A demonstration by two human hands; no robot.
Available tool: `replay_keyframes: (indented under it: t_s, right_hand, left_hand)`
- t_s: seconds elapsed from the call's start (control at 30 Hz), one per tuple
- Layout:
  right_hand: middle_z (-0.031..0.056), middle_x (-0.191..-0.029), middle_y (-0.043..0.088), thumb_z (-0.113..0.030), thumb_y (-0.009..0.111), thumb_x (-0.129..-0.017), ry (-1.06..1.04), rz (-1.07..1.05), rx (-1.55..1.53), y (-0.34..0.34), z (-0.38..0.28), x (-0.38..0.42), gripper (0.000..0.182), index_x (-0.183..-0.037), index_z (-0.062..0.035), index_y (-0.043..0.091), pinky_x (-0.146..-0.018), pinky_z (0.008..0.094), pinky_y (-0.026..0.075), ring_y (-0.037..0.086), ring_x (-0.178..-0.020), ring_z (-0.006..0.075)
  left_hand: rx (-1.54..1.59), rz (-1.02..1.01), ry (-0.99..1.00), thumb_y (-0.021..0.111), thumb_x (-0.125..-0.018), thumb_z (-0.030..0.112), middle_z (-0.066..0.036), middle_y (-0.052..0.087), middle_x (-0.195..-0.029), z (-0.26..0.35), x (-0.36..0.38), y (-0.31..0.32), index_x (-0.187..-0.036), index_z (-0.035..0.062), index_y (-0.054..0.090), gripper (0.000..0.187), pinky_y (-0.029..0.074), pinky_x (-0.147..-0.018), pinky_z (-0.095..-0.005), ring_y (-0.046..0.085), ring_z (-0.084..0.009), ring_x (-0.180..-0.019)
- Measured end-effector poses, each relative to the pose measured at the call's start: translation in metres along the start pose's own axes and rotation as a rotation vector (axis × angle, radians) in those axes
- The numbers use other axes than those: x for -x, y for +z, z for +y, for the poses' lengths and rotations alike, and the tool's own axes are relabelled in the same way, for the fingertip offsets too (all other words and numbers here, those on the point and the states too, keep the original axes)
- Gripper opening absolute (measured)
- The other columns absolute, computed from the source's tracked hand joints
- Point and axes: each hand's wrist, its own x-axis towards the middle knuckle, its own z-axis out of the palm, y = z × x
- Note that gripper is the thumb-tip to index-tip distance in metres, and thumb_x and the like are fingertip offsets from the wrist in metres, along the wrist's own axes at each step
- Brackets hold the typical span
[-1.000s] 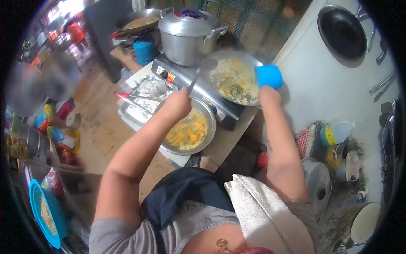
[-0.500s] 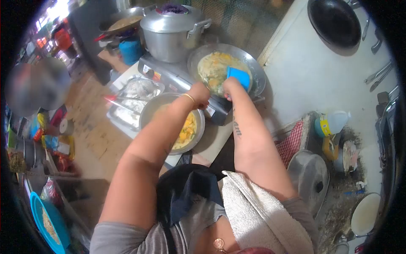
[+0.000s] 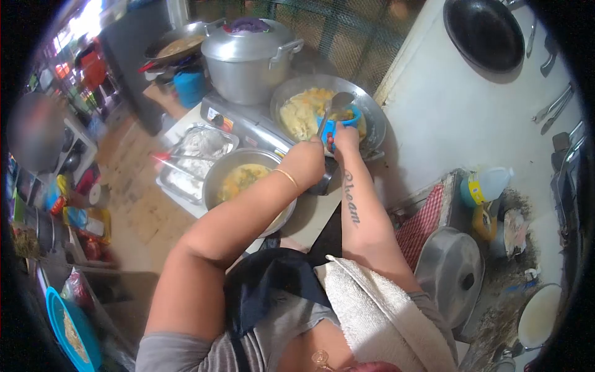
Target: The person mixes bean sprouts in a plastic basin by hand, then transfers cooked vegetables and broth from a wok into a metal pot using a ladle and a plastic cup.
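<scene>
My left hand [image 3: 308, 162] grips the handle of a metal ladle [image 3: 334, 106] whose bowl rests over a small blue bowl [image 3: 339, 123]. My right hand [image 3: 344, 137] holds that blue bowl at the near side of a wide metal pan [image 3: 372, 111] full of yellow curry, which sits on a burner [image 3: 248, 124]. Just below my left forearm stands a round metal bowl [image 3: 217, 173] with yellow soup and vegetables in it.
A big lidded aluminium pot [image 3: 248, 59] stands behind the pan. A foil tray [image 3: 195, 152] of white food with red-handled tongs lies left of the soup bowl. A black wok [image 3: 483, 34] hangs on the white wall. Lid [image 3: 449, 273], oil bottle [image 3: 489, 180] and blue plate [image 3: 68, 332] surround me.
My right hand brought the blue bowl from the pan's far right rim to its near side. My left hand moved the ladle over into the blue bowl.
</scene>
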Motion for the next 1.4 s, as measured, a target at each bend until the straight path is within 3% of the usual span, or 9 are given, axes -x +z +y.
replay_keyframes:
  t_s: [0.13,0.17,0.4,0.67,0.8,0.9,1.0,1.1,1.4]
  right_hand:
    - [0.0115,-0.072,0.064,-0.028,0.056,-0.096,-0.083,-0.02,-0.219,-0.009,-0.002,0.033,0.031,-0.091,0.0017,0.06,-0.046,0.0323,0.043,0.057,-0.053,0.0171]
    - [0.0082,-0.074,0.059,-0.025,0.055,-0.097,-0.032,-0.056,-0.36,-0.01,-0.02,0.062,0.024,-0.097,-0.0012,0.054,-0.044,0.0294,0.039,0.049,-0.051,0.0135]
    - [0.005,-0.077,0.053,-0.022,0.06,-0.096,-0.068,-0.359,-0.667,-0.022,-0.057,0.149,0.018,-0.096,-0.0066,0.05,-0.044,0.0244,0.037,0.045,-0.052,0.0099]
    - [0.0033,-0.073,0.05,-0.016,0.058,-0.096,0.163,-0.592,-0.528,0.007,-0.033,0.242,0.014,-0.091,-0.0082,0.048,-0.042,0.0226,0.033,0.042,-0.051,0.0077]
    - [0.0035,-0.069,0.051,-0.018,0.062,-0.091,0.172,-0.547,0.012,0.049,0.025,0.254,0.017,-0.091,-0.0059,0.05,-0.044,0.0272,0.039,0.046,-0.052,0.011]
    - [0.0194,-0.075,0.064,-0.017,0.061,-0.09,-0.601,-0.333,0.9,0.077,0.113,0.239,0.022,-0.094,0.0005,0.049,-0.064,0.0448,0.052,0.067,-0.07,0.0327]
    - [0.023,-0.08,0.065,-0.015,0.058,-0.089,-0.534,-0.507,1.246,0.084,0.099,0.254,0.02,-0.098,0.0008,0.049,-0.067,0.0493,0.053,0.068,-0.077,0.0385]
    - [0.0203,-0.08,0.065,-0.014,0.055,-0.089,-0.74,-0.535,1.457,0.086,0.11,0.252,0.02,-0.102,0.0006,0.049,-0.067,0.0504,0.053,0.068,-0.075,0.0378]
    - [0.0181,-0.086,0.064,-0.012,0.052,-0.088,-0.79,-0.343,1.554,0.082,0.076,0.251,0.018,-0.105,-0.0055,0.049,-0.064,0.0479,0.054,0.068,-0.077,0.0359]
  left_hand:
    - [-0.098,0.151,0.137,0.057,-0.078,0.002,-0.029,0.064,-0.094,-0.022,0.025,-0.019,-0.124,-0.0104,0.046,0.048,0.054,-0.078,-0.0461,0.066,-0.0431,-0.089]
    - [-0.102,0.118,0.117,0.052,-0.08,-0.002,-0.029,0.063,-0.095,-0.024,0.034,-0.03,-0.129,-0.0063,0.045,0.05,0.054,-0.077,-0.046,0.066,-0.0421,-0.088]
    - [-0.035,0.256,0.271,0.058,-0.085,0.008,-0.025,0.061,-0.093,-0.085,0.116,-0.058,-0.135,0.0038,0.046,0.051,0.051,-0.074,-0.0478,0.062,-0.0421,-0.082]
    - [0.209,0.252,0.037,0.062,-0.083,0.0,-0.018,0.064,-0.099,-0.132,0.254,-0.073,-0.132,0.0116,0.055,0.05,0.051,-0.078,-0.0406,0.061,-0.0347,-0.086]
    - [0.197,0.277,-0.093,0.063,-0.081,0.004,-0.018,0.062,-0.089,-0.172,0.306,-0.039,-0.13,0.0129,0.057,0.049,0.05,-0.073,-0.0454,0.06,-0.037,-0.081]
    - [0.109,0.24,-0.219,0.064,-0.081,0.008,-0.017,0.061,-0.086,-0.19,0.338,-0.021,-0.128,0.0128,0.058,0.048,0.051,-0.073,-0.0451,0.06,-0.037,-0.081]
    - [0.123,0.222,-0.254,0.064,-0.08,0.008,-0.018,0.061,-0.086,-0.193,0.361,-0.025,-0.125,0.0124,0.06,0.046,0.051,-0.073,-0.0452,0.061,-0.0371,-0.08]
    - [0.083,0.248,-0.294,0.064,-0.08,0.007,-0.017,0.061,-0.088,-0.197,0.378,-0.025,-0.124,0.0115,0.061,0.044,0.052,-0.073,-0.045,0.062,-0.0365,-0.08]
    - [-0.103,0.044,-0.346,0.063,-0.081,0.009,-0.016,0.064,-0.092,-0.193,0.391,-0.07,-0.123,0.0109,0.062,0.042,0.053,-0.076,-0.0434,0.064,-0.0337,-0.084]
